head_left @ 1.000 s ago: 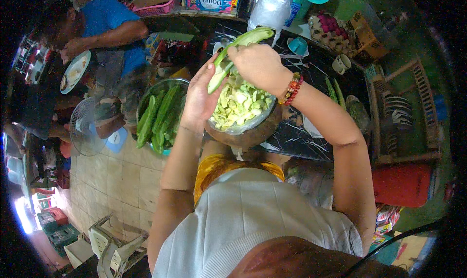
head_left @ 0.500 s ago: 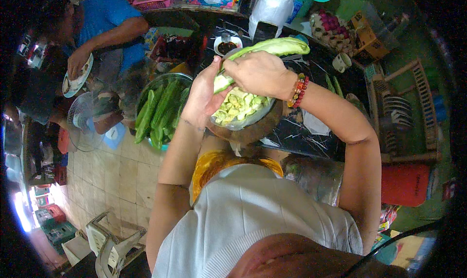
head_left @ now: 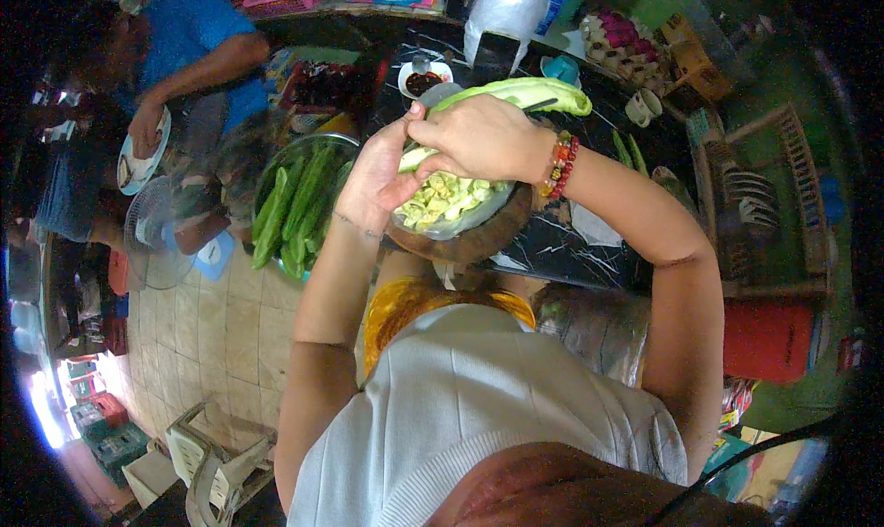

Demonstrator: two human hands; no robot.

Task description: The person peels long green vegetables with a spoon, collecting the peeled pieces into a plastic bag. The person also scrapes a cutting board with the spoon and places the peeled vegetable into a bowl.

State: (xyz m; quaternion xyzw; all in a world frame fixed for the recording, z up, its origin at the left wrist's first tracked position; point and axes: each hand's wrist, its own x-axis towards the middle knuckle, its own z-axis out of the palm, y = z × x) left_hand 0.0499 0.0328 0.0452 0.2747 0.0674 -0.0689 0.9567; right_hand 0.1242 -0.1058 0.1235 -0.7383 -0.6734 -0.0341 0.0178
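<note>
The long green gourd (head_left: 516, 94) lies nearly level above the bowl, with its long axis going from left to right. Its pale, rounded end points to the right, toward the dark counter (head_left: 562, 241), and its other end is hidden inside the hands. The skin looks smooth and light green.

The right hand (head_left: 483, 138) is closed over the top of the gourd from above, fingers wrapped on it. A thin dark blade (head_left: 541, 106) shows at this hand, lying along the gourd; how the hand holds it I cannot tell. On the right wrist there is one beaded bracelet (head_left: 558, 163), red, orange and dark beads. The left hand (head_left: 382, 181) holds the left end of the gourd from below, with the thumb up against it, so both hands are clamped on the same gourd.

Directly under the hands is one round metal bowl (head_left: 460, 223) full of small pale green cut pieces (head_left: 442, 200). It stands on a round wooden block (head_left: 479, 243). To the left is one bigger bowl (head_left: 276, 158) with many whole long green vegetables (head_left: 299, 204); I cannot count them exactly. Behind, on the counter, one small white dish (head_left: 425, 77) has a dark sauce.

At the upper left, another person in a blue shirt (head_left: 198, 29) holds one white plate (head_left: 138, 158).
</note>
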